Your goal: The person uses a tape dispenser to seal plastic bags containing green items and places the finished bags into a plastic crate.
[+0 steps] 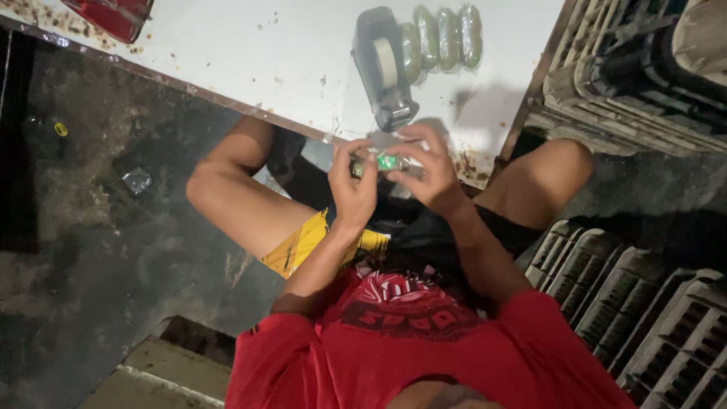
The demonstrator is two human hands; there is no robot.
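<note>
Both my hands meet just below the edge of a white table (pixel 250 53). My left hand (pixel 351 182) and my right hand (pixel 430 168) together pinch a small clear-wrapped packet with a green label (pixel 388 162). A dark grey tape dispenser (pixel 382 67) holding a roll of clear tape stands on the table just above my hands. Behind it lie several green wrapped rolls (pixel 443 36) side by side.
A red object (pixel 110 15) sits at the table's far left corner. Stacked pale plastic crates (pixel 636 76) stand at the upper right, more crates (pixel 651 318) at the lower right. The floor (pixel 98 227) is dark stained concrete with a crumpled scrap (pixel 137 180).
</note>
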